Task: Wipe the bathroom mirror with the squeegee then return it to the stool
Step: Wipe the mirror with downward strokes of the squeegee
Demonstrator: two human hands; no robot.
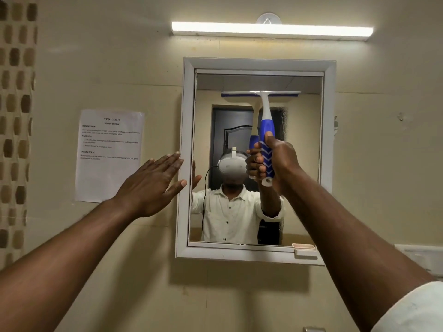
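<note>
The white-framed bathroom mirror [329, 140] hangs on the beige wall straight ahead. My right hand [279, 161] grips the blue and white handle of the squeegee [265, 116], held upright. Its wide blade lies flat against the upper part of the glass, a little below the top edge. My left hand [153, 183] is open with its fingers together, resting against the mirror frame's left edge at mid height. The glass reflects a person in a white shirt and a dark door. The stool is not in view.
A printed task sheet [109, 154] is taped to the wall left of the mirror. A lit tube light [272, 31] runs above it. A patterned curtain [16, 116] hangs at the far left. A small white ledge [305, 252] sits at the mirror's bottom right corner.
</note>
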